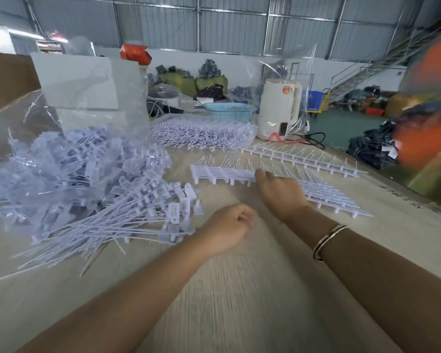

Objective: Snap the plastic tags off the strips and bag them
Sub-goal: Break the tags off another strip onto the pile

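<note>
- Right hand (280, 191) rests flat, fingers straight, on the tag strips (224, 173).
- Left hand (227, 226) hovers curled, holding nothing, beside loose tags (138, 220) on the tabletop (239, 289).

White kettle (278, 108) beside blue basket (229, 112) on table (239, 289)

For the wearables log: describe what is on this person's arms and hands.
Both forearms are bare, with no sleeves or gloves in view. The right wrist carries a thin metal bangle, pale with a dark edge. The left hand and right hand show no rings, though motion blur softens the fingers.
</note>
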### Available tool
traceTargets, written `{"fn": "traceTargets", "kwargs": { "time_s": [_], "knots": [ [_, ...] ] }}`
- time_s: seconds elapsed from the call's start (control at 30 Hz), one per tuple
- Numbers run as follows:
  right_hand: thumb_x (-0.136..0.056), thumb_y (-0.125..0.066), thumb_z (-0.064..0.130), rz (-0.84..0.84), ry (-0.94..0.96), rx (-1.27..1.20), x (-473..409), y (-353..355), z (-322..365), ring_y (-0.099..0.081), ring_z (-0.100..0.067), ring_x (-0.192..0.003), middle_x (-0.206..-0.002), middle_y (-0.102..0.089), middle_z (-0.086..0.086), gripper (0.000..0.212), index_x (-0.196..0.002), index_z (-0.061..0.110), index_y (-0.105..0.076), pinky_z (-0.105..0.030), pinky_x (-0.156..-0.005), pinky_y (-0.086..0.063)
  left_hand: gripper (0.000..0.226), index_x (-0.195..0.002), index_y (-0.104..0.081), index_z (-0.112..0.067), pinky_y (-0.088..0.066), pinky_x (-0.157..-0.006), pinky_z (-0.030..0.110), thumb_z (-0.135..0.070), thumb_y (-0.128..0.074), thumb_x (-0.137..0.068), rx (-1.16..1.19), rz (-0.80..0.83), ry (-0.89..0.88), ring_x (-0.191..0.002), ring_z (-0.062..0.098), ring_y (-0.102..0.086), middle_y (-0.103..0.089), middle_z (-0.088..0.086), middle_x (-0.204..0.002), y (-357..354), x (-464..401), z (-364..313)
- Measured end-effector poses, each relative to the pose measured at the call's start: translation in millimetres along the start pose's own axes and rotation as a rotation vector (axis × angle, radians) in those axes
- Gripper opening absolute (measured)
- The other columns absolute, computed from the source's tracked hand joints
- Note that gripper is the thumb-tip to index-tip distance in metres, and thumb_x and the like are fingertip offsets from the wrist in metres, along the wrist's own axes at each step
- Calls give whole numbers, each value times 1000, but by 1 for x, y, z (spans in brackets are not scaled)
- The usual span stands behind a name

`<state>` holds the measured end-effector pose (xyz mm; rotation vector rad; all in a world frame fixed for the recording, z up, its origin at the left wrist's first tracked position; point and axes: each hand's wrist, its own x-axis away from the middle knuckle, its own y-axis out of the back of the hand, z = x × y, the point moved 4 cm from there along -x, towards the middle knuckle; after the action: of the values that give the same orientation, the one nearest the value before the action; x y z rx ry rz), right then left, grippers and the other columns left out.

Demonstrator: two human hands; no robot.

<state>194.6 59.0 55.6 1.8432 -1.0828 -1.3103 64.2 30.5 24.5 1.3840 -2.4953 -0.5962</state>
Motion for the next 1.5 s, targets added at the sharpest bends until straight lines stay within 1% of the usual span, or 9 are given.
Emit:
{"fn": "traceTargets", "kwargs": {
  "time_s": [0.2,0.43,0.63,0.73,0.83,1.07,1.23,1.37,1.5],
  "knots": [
    [-98,-40,21,-124,46,-165,7,6,-8,-60,-28,-94,-110,-56,-6,24,-116,14,-54,-37,-80,-40,8,-98,-49,-16,-50,-88,37,-16,-41,-99,586,-75,184,-90,21,-60,-60,11,-105,-6,-17,-6],
    [-90,-51,24,-67,73,-341,34,19,11,-61,-27,-83,-105,-50,-4,35,-124,23,-57,-29,-68,-37,26,-99,-56,-16,-53,-75,30,-34,-37,-101,828,-172,210,-81,15,-65,-68,2,-86,-7,-16,-6],
    [-96,-39,24,179,118,-710,41,32,15,-51,-9,-87,-98,-43,4,37,-131,20,-52,-28,-83,-43,23,-102,-59,-9,-55,-62,21,-22,-40,-101,800,-296,161,-64,10,-69,-70,7,-86,2,-5,-6],
    [-99,-40,14,140,66,-904,36,49,2,-50,-1,-81,-93,-52,6,29,-115,14,-64,-8,-75,-37,24,-91,-63,-8,-55,-61,19,-18,-43,-99,735,-332,74,-64,9,-69,-72,7,-80,11,7,-12],
    [-98,-45,16,206,-17,-1034,38,59,-7,-56,3,-64,-94,-59,7,24,-108,14,-66,-16,-67,-48,26,-90,-65,-4,-52,-54,18,-16,-43,-96,693,-354,9,-62,12,-69,-73,6,-74,19,22,-22],
    [-89,-60,14,168,188,-929,56,86,16,-51,-6,-61,-88,-56,10,28,-116,20,-54,-22,-63,-41,32,-81,-65,-21,-40,-45,10,-23,-39,-100,180,-435,-194,-40,0,-54,-60,-9,-46,48,42,-40],
    [-90,-56,39,37,280,-538,57,90,47,-56,-4,-68,-85,-68,8,32,-116,20,-58,-23,-76,-35,36,-103,-58,-13,-44,-64,22,-41,-35,-98,-127,-339,-111,-62,10,-56,-64,4,-83,59,43,-28],
    [-91,-55,36,45,168,-644,57,80,67,-57,-12,-68,-71,-62,9,17,-100,22,-59,-27,-68,-41,23,-106,-49,-14,-50,-71,42,-34,-38,-98,-97,-288,-17,-71,26,-59,-61,10,-87,65,49,-15],
    [-91,-57,26,10,40,-766,54,69,70,-46,-7,-56,-58,-48,14,4,-90,21,-58,-27,-59,-36,29,-123,-45,-20,-48,-70,30,-17,-50,-94,42,-313,10,-84,16,-59,-56,-5,-104,71,57,-13]
  ]
}}
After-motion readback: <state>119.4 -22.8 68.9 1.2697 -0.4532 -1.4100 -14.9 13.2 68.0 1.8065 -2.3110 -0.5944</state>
